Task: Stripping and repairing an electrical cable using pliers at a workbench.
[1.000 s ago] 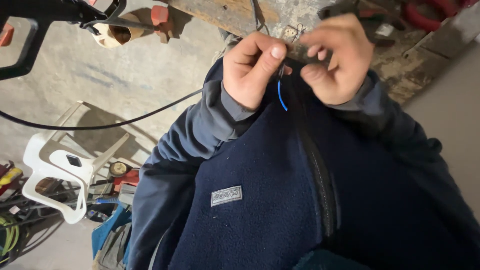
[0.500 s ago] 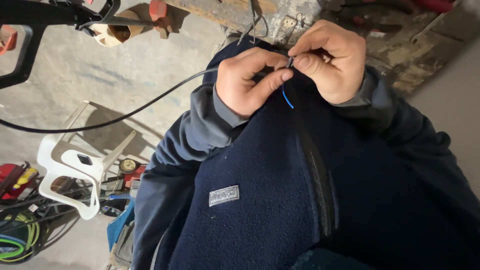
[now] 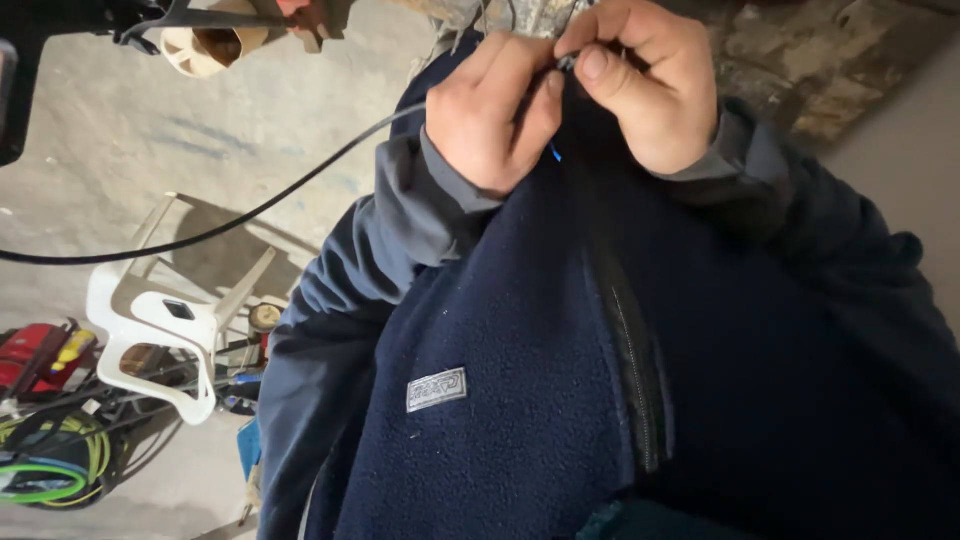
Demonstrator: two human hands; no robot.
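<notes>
Head view. Both hands meet at the top of the frame, in front of a navy fleece jacket (image 3: pixel 520 400). The left hand (image 3: pixel 495 115) is curled closed, thumb and forefinger pinching a thin blue wire (image 3: pixel 554 152) that shows just below its fingertips. The right hand (image 3: pixel 650 85) is likewise closed, its fingertips pinched touching the left's. A black cable (image 3: pixel 230 225) crosses above a white plastic chair (image 3: pixel 160 320).

Single head-worn view, steeply down and close over chest, perhaps slightly tilted.
</notes>
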